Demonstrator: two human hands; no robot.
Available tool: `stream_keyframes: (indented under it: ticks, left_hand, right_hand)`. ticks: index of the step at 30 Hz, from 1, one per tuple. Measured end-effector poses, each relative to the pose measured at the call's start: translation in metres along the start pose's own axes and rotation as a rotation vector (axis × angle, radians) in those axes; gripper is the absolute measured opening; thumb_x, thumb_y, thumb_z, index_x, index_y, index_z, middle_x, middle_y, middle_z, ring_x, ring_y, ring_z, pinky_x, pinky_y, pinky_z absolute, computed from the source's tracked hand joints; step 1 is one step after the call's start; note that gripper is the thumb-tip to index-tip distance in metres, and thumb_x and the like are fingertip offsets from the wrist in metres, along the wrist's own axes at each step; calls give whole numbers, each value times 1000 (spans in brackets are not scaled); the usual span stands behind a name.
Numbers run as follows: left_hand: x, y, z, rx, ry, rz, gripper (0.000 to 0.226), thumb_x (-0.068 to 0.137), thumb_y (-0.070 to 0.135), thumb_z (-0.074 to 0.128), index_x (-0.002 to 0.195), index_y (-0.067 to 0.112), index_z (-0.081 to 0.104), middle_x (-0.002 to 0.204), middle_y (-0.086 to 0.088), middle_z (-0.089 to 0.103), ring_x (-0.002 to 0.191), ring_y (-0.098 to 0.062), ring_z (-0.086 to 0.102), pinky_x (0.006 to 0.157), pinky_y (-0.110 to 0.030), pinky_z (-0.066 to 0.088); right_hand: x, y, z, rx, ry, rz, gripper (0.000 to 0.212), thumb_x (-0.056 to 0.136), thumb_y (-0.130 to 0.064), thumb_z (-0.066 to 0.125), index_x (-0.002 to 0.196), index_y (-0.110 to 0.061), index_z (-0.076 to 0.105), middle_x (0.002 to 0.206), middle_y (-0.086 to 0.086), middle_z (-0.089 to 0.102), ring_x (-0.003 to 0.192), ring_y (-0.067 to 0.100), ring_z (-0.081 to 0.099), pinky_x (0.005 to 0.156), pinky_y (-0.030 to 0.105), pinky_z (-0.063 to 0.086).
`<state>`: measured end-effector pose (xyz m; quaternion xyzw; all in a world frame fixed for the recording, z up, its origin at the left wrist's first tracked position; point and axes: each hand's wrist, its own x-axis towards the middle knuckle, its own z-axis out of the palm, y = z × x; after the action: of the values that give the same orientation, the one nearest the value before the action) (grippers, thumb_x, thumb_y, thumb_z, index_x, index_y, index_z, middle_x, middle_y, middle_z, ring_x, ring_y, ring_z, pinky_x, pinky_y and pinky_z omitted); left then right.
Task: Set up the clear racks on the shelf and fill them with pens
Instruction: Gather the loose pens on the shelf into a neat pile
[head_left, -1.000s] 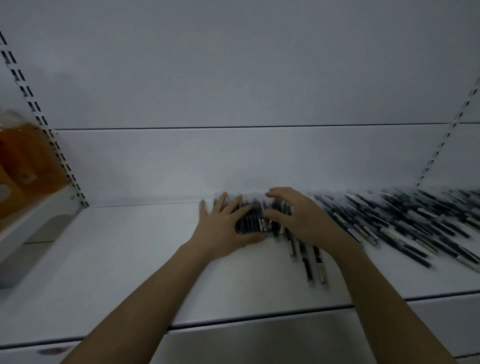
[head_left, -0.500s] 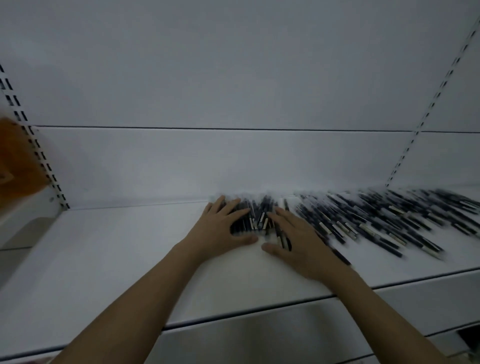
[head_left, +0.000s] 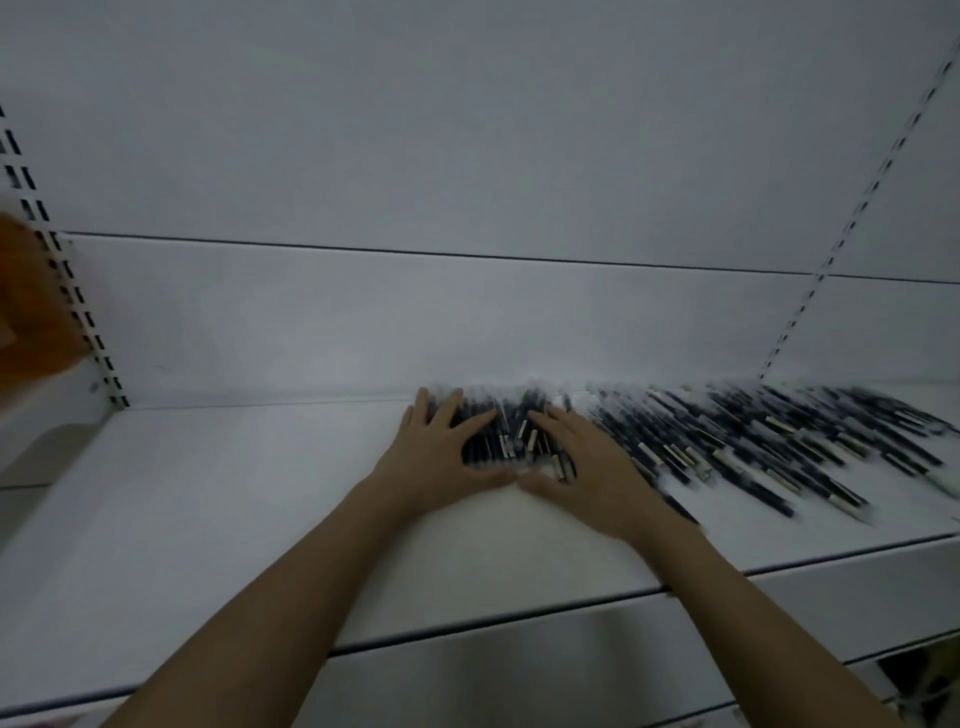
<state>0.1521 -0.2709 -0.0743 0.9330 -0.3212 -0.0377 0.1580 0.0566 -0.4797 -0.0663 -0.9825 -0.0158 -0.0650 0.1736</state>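
Many dark pens (head_left: 769, 441) with pale ends lie spread along the back of the white shelf (head_left: 234, 493), from the middle to the right edge. My left hand (head_left: 441, 462) lies flat with fingers spread on the left end of the pile. My right hand (head_left: 592, 473) lies flat beside it, fingers straight over the pens. Between the two hands sits a small bunch of pens (head_left: 514, 441), framed by my thumbs, which nearly meet at its front. No clear rack is visible.
Slotted uprights run up the back panel at the left (head_left: 62, 291) and the right (head_left: 831, 249). An orange object (head_left: 31, 312) is blurred at the left edge, on the neighbouring shelf bay. A lower shelf edge (head_left: 571, 670) shows below the front lip.
My right hand has flattened from a curled grip onto the pens, and both thumbs have closed in under the bunch. The view has shifted to the right.
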Motion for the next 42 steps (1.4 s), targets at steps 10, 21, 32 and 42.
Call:
stream_keyframes:
  ticks: [10, 21, 32, 42]
  left_hand:
    - [9, 8, -1, -69, 2, -34, 111, 53, 100, 34, 151, 49, 21, 166, 6, 3, 152, -20, -10, 124, -43, 5]
    - [40, 72, 18, -74, 129, -118, 109, 57, 91, 50, 152, 45, 22, 165, 8, 11, 152, -13, 0, 123, -48, 2]
    - [32, 74, 13, -278, 279, -154, 93, 65, 77, 60, 147, 38, 39, 156, 14, 32, 143, 3, 20, 121, -42, 22]
    - [15, 70, 4, -375, 317, -261, 81, 73, 71, 68, 144, 46, 39, 158, 24, 20, 144, 3, 21, 103, -4, 21]
  right_hand:
    - [38, 34, -25, 117, -190, -215, 56, 93, -54, 58, 142, -35, 41, 157, -13, 29, 145, 7, 23, 120, 35, 24]
    - [79, 66, -64, 227, -454, -357, 48, 86, -42, 73, 129, -33, 54, 132, -10, 44, 121, 9, 45, 106, 29, 41]
    - [77, 71, -42, 424, -107, -431, 29, 95, -21, 63, 123, -24, 59, 132, -10, 43, 121, 4, 44, 100, 16, 31]
    - [74, 86, -65, 373, -23, -206, 32, 95, -31, 63, 125, -22, 54, 112, 0, 50, 92, 15, 55, 82, 28, 42]
